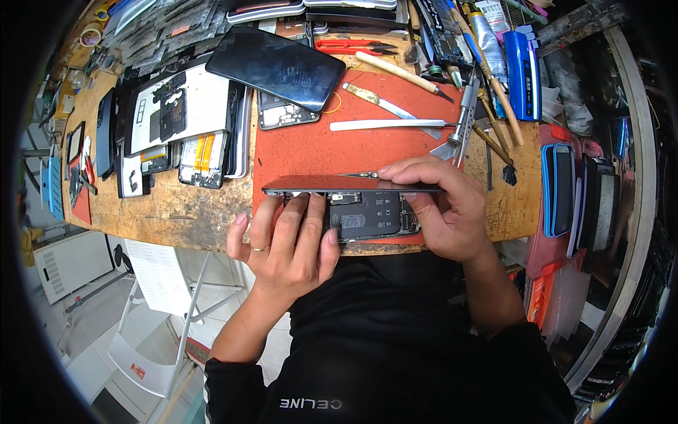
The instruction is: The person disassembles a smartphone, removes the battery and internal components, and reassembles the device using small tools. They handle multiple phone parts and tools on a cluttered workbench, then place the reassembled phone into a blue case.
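Note:
An opened phone is over the front edge of the red work mat (296,152). Its dark screen panel (332,184) is tipped up nearly edge-on, and the phone body with its black battery (374,215) shows below. My right hand (448,205) pinches the panel's right end between thumb and fingers. My left hand (289,237) has its fingertips tucked under the panel's left part, against the phone; the tips are hidden. Thin metal tweezers (361,174) show just behind the panel, close to my right fingertips. A ring is on one left finger.
Behind the phone lie a white-handled blade (388,124), a wooden-handled tool (399,71), red pliers (353,46) and a metal screwdriver (465,113). A large dark phone (275,67) rests on other parts. Opened phones (205,159) crowd the left; a blue box (522,74) stands far right.

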{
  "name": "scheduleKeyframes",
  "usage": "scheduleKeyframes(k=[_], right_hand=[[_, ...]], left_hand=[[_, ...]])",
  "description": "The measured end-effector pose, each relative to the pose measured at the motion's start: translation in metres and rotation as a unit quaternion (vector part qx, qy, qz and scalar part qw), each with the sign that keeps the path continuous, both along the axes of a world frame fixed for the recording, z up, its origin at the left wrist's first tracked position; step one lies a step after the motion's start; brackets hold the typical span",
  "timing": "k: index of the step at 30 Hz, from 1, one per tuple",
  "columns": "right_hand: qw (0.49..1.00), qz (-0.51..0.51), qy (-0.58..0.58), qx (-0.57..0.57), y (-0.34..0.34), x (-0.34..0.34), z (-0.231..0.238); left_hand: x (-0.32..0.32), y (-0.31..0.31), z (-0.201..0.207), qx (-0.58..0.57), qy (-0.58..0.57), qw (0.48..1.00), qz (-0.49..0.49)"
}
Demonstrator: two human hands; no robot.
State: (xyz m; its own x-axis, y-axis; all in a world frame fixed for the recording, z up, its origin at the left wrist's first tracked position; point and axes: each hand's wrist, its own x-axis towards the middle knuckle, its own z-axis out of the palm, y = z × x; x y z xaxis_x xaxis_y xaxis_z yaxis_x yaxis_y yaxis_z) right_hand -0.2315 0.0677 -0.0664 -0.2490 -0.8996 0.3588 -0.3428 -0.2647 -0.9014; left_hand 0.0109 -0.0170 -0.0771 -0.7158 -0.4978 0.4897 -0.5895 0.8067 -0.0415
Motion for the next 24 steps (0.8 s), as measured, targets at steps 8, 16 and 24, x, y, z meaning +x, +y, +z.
scheduleKeyframes(k=[8, 16, 24], right_hand=[[1.0, 0.001, -0.003, 0.003, 0.0002, 0.0, -0.0005], [0.999, 0.043, 0.007, 0.033, 0.0044, -0.005, 0.003], [1.0, 0.015, -0.008, -0.007, 0.0006, -0.002, 0.001]], left_hand=[[0.0044, 0.0032, -0.0034, -0.025, -0.03, 0.999, 0.003], [0.0051, 0.0009, -0.0008, 0.006, -0.019, 1.0, -0.009], [0.0086, -0.0039, -0.0023, 0.031, 0.016, 0.999, -0.038]])
